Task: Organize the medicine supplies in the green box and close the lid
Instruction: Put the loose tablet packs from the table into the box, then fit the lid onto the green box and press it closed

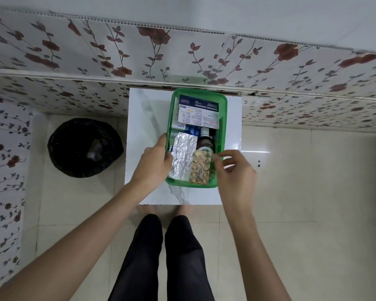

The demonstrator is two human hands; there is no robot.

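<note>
The green box (223, 118) sits open on the white table (143, 131), packed with a dressings carton (199, 110) at its 12 o'clock end, a brown bottle (205, 142) mid-box, and a foil strip (182, 157) beside a tablet blister (201, 168) toward 6 o'clock. The left hand (154, 161) curls over the box's 9 o'clock rim, thumb on the foil strip. The right hand (234, 168) at 3 o'clock has fingers loosely bent, fingertips touching the blister's edge, holding nothing firmly.
</note>
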